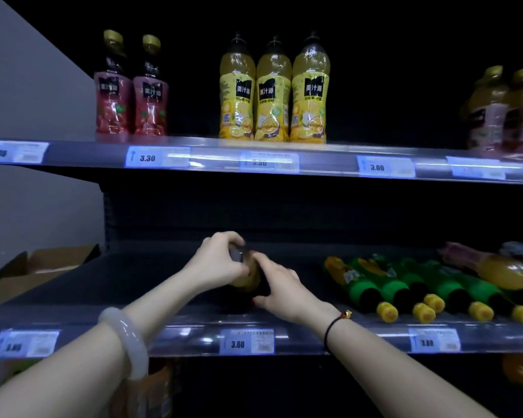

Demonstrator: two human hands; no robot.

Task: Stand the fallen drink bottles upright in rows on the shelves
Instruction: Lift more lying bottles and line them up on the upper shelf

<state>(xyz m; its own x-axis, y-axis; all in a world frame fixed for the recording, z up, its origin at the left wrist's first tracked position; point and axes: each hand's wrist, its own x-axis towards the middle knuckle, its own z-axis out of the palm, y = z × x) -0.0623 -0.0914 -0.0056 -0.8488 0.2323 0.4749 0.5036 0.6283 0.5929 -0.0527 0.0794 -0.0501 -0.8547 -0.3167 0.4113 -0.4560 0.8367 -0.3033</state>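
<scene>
now lower shelf: fallen green bottles lie at right. mid-shelf near the front, dark bottle clamped by left hand at top, right hand at side. she should seat base flat before letting go.

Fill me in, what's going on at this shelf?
A person holds a bottle on the lower shelf: left hand grips its top, right hand holds its side. It looks about upright near the front edge. To its right, green bottles lie on their sides, caps forward. On the upper shelf, red bottles and yellow bottles stand in rows.
</scene>
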